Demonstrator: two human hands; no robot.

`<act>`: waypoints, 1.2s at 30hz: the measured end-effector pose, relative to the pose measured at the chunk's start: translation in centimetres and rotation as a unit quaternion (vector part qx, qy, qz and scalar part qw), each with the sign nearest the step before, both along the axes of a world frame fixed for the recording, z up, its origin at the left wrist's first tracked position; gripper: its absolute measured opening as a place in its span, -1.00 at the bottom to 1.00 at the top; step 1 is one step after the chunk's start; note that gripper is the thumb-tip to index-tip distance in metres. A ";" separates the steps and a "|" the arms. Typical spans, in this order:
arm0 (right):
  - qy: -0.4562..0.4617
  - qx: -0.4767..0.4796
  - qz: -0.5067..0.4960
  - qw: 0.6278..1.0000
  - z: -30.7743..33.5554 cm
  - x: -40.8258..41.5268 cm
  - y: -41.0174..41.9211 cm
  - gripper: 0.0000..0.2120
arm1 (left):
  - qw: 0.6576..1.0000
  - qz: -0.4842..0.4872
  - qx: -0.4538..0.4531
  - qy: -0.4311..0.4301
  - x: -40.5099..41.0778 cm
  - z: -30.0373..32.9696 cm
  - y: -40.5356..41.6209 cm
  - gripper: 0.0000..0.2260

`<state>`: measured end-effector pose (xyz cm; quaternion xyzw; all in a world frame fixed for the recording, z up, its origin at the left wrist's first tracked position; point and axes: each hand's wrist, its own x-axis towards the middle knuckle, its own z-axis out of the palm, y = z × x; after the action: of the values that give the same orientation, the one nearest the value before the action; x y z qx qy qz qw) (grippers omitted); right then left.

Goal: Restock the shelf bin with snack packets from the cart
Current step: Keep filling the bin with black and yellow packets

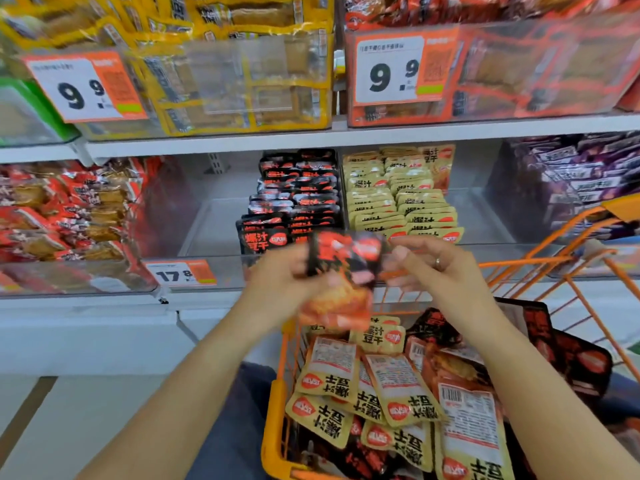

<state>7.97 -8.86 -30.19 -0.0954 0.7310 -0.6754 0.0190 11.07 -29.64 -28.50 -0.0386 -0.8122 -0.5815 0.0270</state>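
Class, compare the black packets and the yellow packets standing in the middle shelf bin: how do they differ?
The black packets are dark with red print; the yellow packets are pale with black print. The black packets stand left of the divider, the yellow packets right. Both stand in two upright rows, about the same size.

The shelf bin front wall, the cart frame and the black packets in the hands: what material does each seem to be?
Bin front wall: clear, glossy plastic, probably acrylic; the packets show through.
Cart frame: orange-coated wire, likely metal; thin rods.
Black packets: shiny printed plastic film; creases catch light, though they are blurred.
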 end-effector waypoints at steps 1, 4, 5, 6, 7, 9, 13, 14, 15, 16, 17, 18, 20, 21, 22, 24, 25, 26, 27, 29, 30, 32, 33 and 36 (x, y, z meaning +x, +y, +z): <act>-0.007 -0.007 -0.009 1.000 -0.1 -0.1 -0.1 -0.86 | 0.998 0.053 0.036 0.014 -0.3 0.5 -1.4 -0.75; -0.017 -0.005 -0.039 0.999 -0.6 -0.5 -0.1 -0.80 | 0.984 0.154 0.061 0.071 -1.5 2.1 -6.0 -0.77; -0.016 0.003 -0.043 0.999 -0.7 -0.6 -0.2 -0.79 | 0.982 0.165 0.046 0.082 -1.9 2.4 -7.0 -0.78; -0.015 0.017 -0.044 0.999 -0.9 -0.7 -0.3 -0.79 | 0.981 0.174 0.029 0.084 -2.5 2.3 -7.9 -0.79; -0.010 0.040 -0.039 0.998 -1.2 -0.7 -0.5 -0.81 | 0.980 0.184 0.019 0.079 -3.1 2.0 -8.4 -0.82; 0.008 0.097 -0.016 0.995 -1.8 -0.5 -0.8 -0.88 | 0.978 0.204 0.010 0.053 -4.4 1.1 -9.2 -0.86; 0.054 0.212 0.033 0.975 -2.7 -0.1 -1.2 -0.89 | 0.974 0.224 0.012 -0.004 -6.2 -1.5 -9.7 -0.88; 0.063 0.238 0.041 0.968 -2.9 -0.1 -1.2 -0.90 | 0.974 0.227 0.006 -0.016 -6.3 -2.2 -9.5 -0.85; 0.072 0.261 0.047 0.961 -2.9 0.0 -1.3 -0.90 | 0.974 0.227 -0.005 -0.023 -6.3 -2.8 -9.3 -0.81; 0.080 0.279 0.050 0.956 -2.9 0.0 -1.3 -0.89 | 0.973 0.227 -0.029 -0.027 -6.3 -3.3 -9.2 -0.78; 0.087 0.291 0.051 0.951 -2.9 0.0 -1.3 -0.89 | 0.972 0.225 -0.064 -0.030 -6.3 -3.6 -9.0 -0.77; 0.091 0.300 0.052 0.948 -2.9 0.0 -1.3 -0.89 | 0.968 0.223 -0.107 -0.035 -6.3 -3.7 -8.8 -0.77; 0.095 0.309 0.050 0.945 -2.8 0.0 -1.3 -0.90 | 0.956 0.227 -0.183 -0.037 -6.0 -3.3 -8.7 -0.73; 0.096 0.313 0.049 0.944 -2.7 0.0 -1.3 -0.90 | 0.952 0.224 -0.208 -0.015 -5.9 -3.0 -8.7 -0.70; 0.096 0.318 0.049 0.942 -2.7 -0.1 -1.2 -0.91 | 0.949 0.216 -0.226 0.023 -5.8 -2.6 -8.6 -0.70; 0.097 0.330 0.048 0.938 -2.6 -0.1 -1.2 -0.91 | 0.936 0.192 -0.285 0.080 -5.8 -1.9 -8.4 -0.77; 0.100 0.341 0.049 0.933 -2.6 -0.2 -1.1 -0.90 | 0.922 0.186 -0.329 0.083 -6.0 -1.8 -8.3 -0.81; 0.101 0.359 0.050 0.926 -2.6 -0.3 -1.0 -0.89 | 0.911 0.184 -0.363 0.071 -6.1 -1.9 -8.2 -0.84; 0.099 0.381 0.056 0.917 -2.7 -0.4 -1.0 -0.87 | 0.905 0.184 -0.380 0.049 -6.3 -2.0 -8.3 -0.84; 0.082 0.433 0.082 0.894 -3.0 -0.4 -0.9 -0.83 | 0.903 0.188 -0.388 0.005 -6.8 -2.5 -8.5 -0.83; 0.066 0.462 0.103 0.878 -3.1 -0.4 -0.8 -0.81 | 0.903 0.191 -0.385 -0.012 -6.9 -2.6 -8.6 -0.82; 0.006 0.517 0.173 0.838 -3.0 -0.3 -0.6 -0.69 | 0.906 0.189 -0.377 -0.027 -6.7 -2.6 -8.7 -0.79; -0.046 0.537 0.230 0.810 -3.0 -0.2 -0.5 -0.55 | 0.905 0.188 -0.381 -0.016 -6.5 -2.4 -8.5 -0.77; -0.177 0.619 0.401 0.652 -4.1 0.5 -0.6 -0.10 | 0.898 0.206 -0.377 0.092 -4.3 -1.8 -6.9 -0.69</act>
<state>8.48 -9.45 -34.29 -0.2243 0.8526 0.0029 0.4720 6.73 -36.56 -30.32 0.0692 -0.9544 -0.2071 0.2038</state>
